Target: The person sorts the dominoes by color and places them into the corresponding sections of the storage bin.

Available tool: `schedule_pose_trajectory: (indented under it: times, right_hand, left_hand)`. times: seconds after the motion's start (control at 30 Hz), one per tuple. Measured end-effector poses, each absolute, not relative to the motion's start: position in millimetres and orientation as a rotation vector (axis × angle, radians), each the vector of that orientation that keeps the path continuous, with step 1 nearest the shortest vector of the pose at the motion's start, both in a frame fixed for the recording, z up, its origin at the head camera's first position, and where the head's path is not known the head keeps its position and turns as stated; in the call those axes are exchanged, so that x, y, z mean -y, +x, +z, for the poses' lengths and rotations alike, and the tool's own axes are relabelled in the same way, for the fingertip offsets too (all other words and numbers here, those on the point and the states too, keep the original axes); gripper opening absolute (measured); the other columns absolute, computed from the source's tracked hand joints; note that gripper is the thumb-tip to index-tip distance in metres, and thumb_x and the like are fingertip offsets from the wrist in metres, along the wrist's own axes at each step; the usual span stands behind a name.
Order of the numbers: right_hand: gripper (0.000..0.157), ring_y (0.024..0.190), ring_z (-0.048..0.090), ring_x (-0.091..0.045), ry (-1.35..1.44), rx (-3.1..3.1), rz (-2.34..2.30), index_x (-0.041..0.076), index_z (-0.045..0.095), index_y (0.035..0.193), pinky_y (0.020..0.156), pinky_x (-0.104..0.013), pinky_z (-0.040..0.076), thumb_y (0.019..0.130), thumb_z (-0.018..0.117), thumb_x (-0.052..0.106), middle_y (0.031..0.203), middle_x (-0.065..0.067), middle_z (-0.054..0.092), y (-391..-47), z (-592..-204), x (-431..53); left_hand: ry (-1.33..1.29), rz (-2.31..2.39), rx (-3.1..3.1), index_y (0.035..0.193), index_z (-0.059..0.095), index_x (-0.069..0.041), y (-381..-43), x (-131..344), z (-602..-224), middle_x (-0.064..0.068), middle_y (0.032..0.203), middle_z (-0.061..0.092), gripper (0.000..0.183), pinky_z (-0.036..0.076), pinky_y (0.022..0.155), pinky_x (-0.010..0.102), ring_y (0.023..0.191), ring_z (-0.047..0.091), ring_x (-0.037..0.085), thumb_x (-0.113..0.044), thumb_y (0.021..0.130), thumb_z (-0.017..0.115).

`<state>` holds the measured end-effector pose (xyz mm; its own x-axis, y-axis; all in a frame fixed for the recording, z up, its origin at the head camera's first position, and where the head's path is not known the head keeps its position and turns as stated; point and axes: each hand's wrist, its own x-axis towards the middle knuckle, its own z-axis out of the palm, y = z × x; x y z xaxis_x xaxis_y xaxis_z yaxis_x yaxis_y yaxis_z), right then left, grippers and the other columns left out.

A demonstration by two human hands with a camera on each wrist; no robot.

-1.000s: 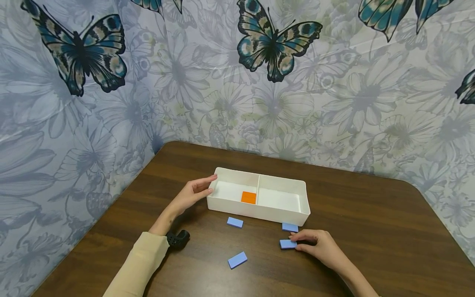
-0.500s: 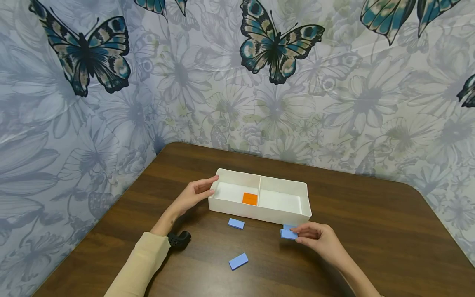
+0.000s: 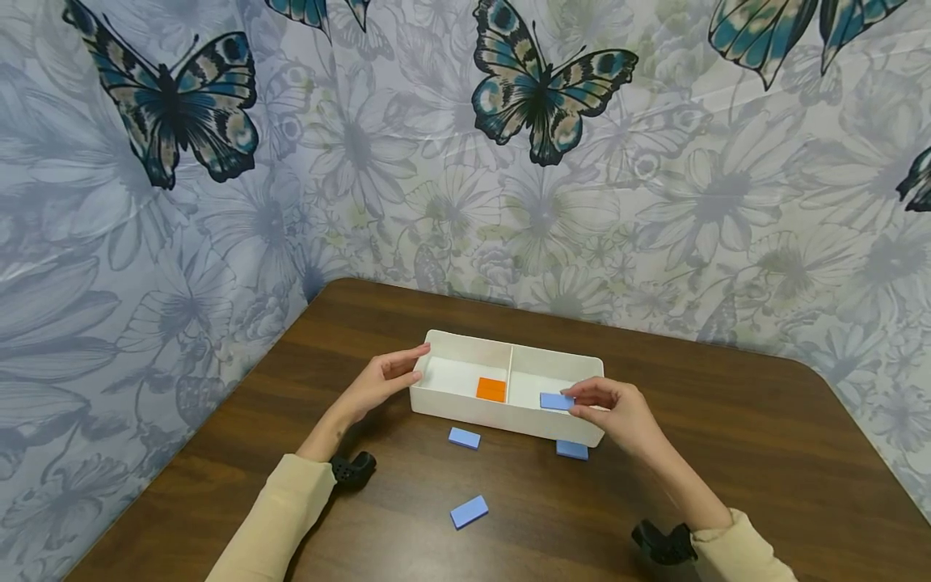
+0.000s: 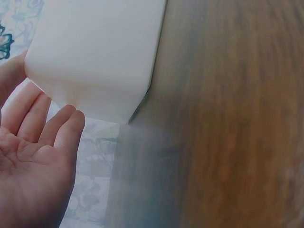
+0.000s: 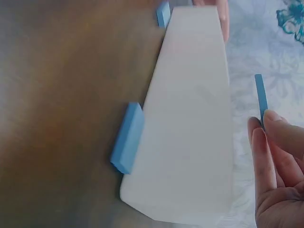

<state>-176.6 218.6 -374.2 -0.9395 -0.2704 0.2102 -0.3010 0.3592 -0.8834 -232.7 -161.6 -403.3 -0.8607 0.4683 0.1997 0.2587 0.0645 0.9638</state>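
Note:
In the head view, my right hand pinches a flat blue rectangular block between thumb and fingertips over the right compartment of a white two-part box. The right wrist view shows this blue block edge-on, above the level of the box's rim. My left hand touches the box's left end, fingers extended and thumb near the rim. From the left wrist, the fingertips lie against the outer end wall. An orange square block rests in the left compartment, beside the divider.
Blue blocks lie on the brown wooden table: one close against the box's front wall, another in front of its left half, and a third nearer the person. Behind the table hangs a butterfly-patterned cloth.
My right hand has lifted a blue block from the table and carried it forward, past the block by the front wall, to above the right compartment. The left hand stays at the box's end.

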Motion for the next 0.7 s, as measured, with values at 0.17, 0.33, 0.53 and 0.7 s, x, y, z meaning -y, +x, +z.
schedule_pose_trajectory:
  times: [0.17, 0.33, 0.53, 0.7]
  right_hand:
    - [0.018, 0.082, 0.065, -0.016, 0.579, 2.573, 1.714, -0.004, 0.068, 0.098, 0.068, -0.024, 0.053, 0.08, 0.072, 0.002, 0.094, -0.012, 0.068, -207, -377, -212]
    - [0.015, 0.084, 0.065, -0.018, 0.591, 2.601, 1.76, -0.002, 0.069, 0.096, 0.07, -0.027, 0.053, 0.082, 0.071, 0.003, 0.093, -0.009, 0.068, -223, -386, -204]
    - [0.019, 0.089, 0.063, -0.025, 0.433, 2.743, 1.793, -0.007, 0.066, 0.1, 0.078, -0.032, 0.052, 0.083, 0.069, 0.0, 0.098, -0.016, 0.067, -235, -390, -191]
    - [0.018, 0.082, 0.062, -0.02, 0.348, 2.843, 1.731, -0.006, 0.066, 0.097, 0.075, -0.03, 0.052, 0.082, 0.071, 0.0, 0.091, -0.012, 0.068, -242, -390, -183]
  left_hand:
    - [0.743, 1.905, -2.15, 0.136, 0.04, 0.009, -232, 162, -402, 0.017, 0.144, 0.034, 0.047, 0.032, 0.101, 0.038, 0.132, 0.031, 0.03, 0.0, 0.093, 0.056]
    - [0.739, 1.9, -2.154, 0.136, 0.041, 0.009, -231, 161, -402, 0.017, 0.144, 0.035, 0.046, 0.032, 0.101, 0.038, 0.132, 0.031, 0.029, 0.0, 0.093, 0.056]
    - [0.735, 1.891, -2.176, 0.136, 0.042, 0.008, -230, 161, -401, 0.016, 0.143, 0.036, 0.046, 0.031, 0.102, 0.041, 0.132, 0.031, 0.029, -0.001, 0.093, 0.056]
    - [0.738, 1.892, -2.174, 0.136, 0.041, 0.009, -231, 160, -401, 0.017, 0.143, 0.036, 0.046, 0.03, 0.102, 0.042, 0.132, 0.031, 0.029, 0.0, 0.093, 0.056]
